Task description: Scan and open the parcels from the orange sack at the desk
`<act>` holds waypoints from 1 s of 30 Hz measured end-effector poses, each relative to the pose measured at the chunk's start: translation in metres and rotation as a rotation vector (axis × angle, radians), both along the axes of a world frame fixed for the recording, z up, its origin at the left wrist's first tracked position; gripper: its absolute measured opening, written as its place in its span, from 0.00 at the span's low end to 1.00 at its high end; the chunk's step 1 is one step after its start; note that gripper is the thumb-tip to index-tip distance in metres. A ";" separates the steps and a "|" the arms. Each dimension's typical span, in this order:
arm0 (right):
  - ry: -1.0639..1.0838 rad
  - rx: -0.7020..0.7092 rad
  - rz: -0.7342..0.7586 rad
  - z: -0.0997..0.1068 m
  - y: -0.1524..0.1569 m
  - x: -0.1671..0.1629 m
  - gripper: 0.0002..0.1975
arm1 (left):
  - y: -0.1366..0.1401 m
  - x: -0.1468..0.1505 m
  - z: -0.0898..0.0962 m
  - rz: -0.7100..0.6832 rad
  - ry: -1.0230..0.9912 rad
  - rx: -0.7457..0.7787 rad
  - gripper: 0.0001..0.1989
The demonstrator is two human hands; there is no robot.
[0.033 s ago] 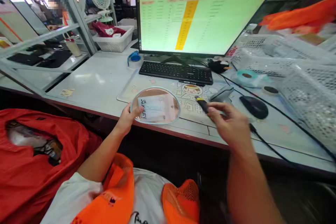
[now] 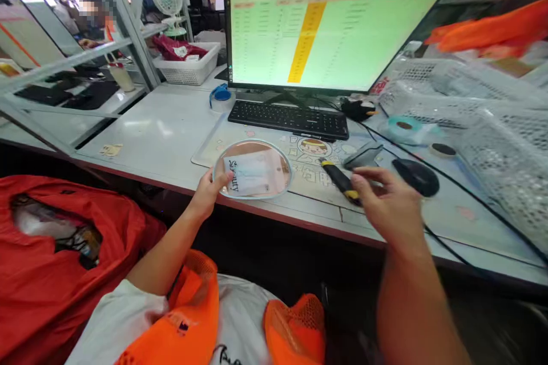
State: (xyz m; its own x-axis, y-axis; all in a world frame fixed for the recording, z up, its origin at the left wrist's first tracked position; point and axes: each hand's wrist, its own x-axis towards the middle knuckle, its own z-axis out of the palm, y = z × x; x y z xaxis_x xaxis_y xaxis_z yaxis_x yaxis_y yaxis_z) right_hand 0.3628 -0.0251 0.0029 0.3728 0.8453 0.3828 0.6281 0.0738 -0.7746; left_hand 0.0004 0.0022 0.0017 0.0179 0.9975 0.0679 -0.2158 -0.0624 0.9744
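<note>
The left hand [image 2: 206, 195] pinches a round clear pouch [image 2: 253, 170] at the desk's [image 2: 149, 142] edge; rightward, a utility knife [image 2: 341, 181] slants across the mat [image 2: 309, 187], tail toward the nearer right hand's [image 2: 391, 201] loosely parted grip.

I can't see all the lettering on the white packet [image 2: 252, 174]; the grip of the left hand [image 2: 209, 191] covers some. Beyond it, the rows on the monitor [image 2: 261, 40] are too tiny to read. Past the right hand [image 2: 391, 199], the near basket [image 2: 509, 159] is blurred and cut off.
</note>
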 end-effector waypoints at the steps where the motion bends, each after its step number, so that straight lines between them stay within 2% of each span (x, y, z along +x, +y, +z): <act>1: -0.038 -0.015 -0.085 -0.001 0.005 0.016 0.20 | 0.002 0.000 0.002 0.019 -0.012 0.004 0.32; 4: -0.122 -0.100 -0.238 -0.012 0.018 0.057 0.17 | 0.005 0.003 0.008 0.057 -0.016 0.041 0.33; 7: -0.155 -0.177 -0.265 -0.027 0.025 0.080 0.18 | 0.003 0.008 0.013 0.082 0.039 0.098 0.34; 9: -0.156 -0.105 -0.244 -0.031 0.021 0.078 0.19 | 0.001 0.010 0.015 0.096 0.128 0.133 0.35; 11: -0.124 0.045 -0.172 -0.025 0.012 0.060 0.21 | 0.000 0.013 0.015 0.134 0.254 0.222 0.36; 13: -0.060 0.169 0.012 -0.010 -0.003 0.030 0.22 | 0.000 0.016 0.015 0.206 0.414 0.486 0.38; 15: -0.016 0.227 0.255 0.008 -0.017 -0.007 0.22 | 0.000 0.020 0.017 0.253 0.583 0.900 0.38; 17: -0.035 0.259 0.476 0.022 -0.027 -0.044 0.23 | -0.001 0.029 0.020 0.223 0.736 1.238 0.36; 18: -0.059 0.277 0.555 0.026 -0.029 -0.060 0.24 | -0.002 0.034 0.021 0.191 0.801 1.324 0.34; 21: -0.130 0.325 0.632 0.021 -0.028 -0.098 0.30 | -0.006 0.051 0.024 0.119 0.902 1.341 0.32; 24: -0.152 0.360 0.545 0.004 -0.018 -0.116 0.40 | -0.005 0.057 0.021 0.057 0.866 1.332 0.32; 26: -0.119 0.355 0.491 -0.007 -0.009 -0.117 0.44 | 0.002 0.051 0.015 0.045 0.884 1.299 0.34; 28: -0.042 0.306 0.456 -0.015 0.002 -0.112 0.43 | 0.014 0.037 0.006 0.071 0.965 1.186 0.37; 30: 0.088 0.212 0.460 -0.020 0.013 -0.102 0.42 | 0.030 0.020 -0.003 0.093 1.023 0.994 0.37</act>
State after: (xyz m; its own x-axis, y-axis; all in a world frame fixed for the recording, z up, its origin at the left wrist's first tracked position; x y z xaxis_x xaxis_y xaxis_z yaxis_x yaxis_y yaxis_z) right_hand 0.2606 -0.0124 -0.0174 0.0189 0.8368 0.5472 0.4270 0.4881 -0.7612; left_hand 0.0200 0.0321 -0.0015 0.4229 0.5442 0.7245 0.5856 -0.7743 0.2398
